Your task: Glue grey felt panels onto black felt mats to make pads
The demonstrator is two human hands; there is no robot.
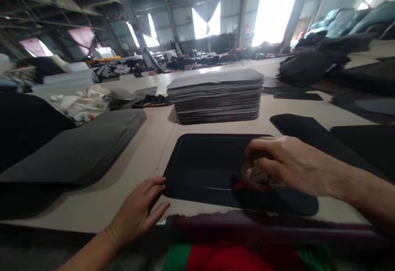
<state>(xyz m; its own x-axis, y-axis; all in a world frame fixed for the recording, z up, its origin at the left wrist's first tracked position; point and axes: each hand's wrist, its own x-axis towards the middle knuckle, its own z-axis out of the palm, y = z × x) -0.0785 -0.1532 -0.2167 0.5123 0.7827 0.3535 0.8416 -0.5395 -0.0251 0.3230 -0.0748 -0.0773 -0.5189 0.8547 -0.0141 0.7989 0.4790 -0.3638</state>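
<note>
A black fabric panel [200,162] with rounded corners lies flat on the table in front of me. Fingertips of my left hand [140,207] rest at its near left corner, with the fingers stretched and the thumb apart. Over the panel's right half, my right hand [286,162] is wrapped round a squeeze bottle [255,177] with a red tip. That tip points down and left, close to the panel's surface. A thin pale line runs along the near edge up to the tip, and fainter lines follow the left and far edges. Blur hides the bottle's details.
Behind the panel stands a tall stack of grey sheets [216,98]. Larger dark grey sheets [77,147] are piled at left, beside a bunched patterned cloth [86,102]. More black pieces [308,135] lie at right. Maroon material [247,228] runs along the table's near edge.
</note>
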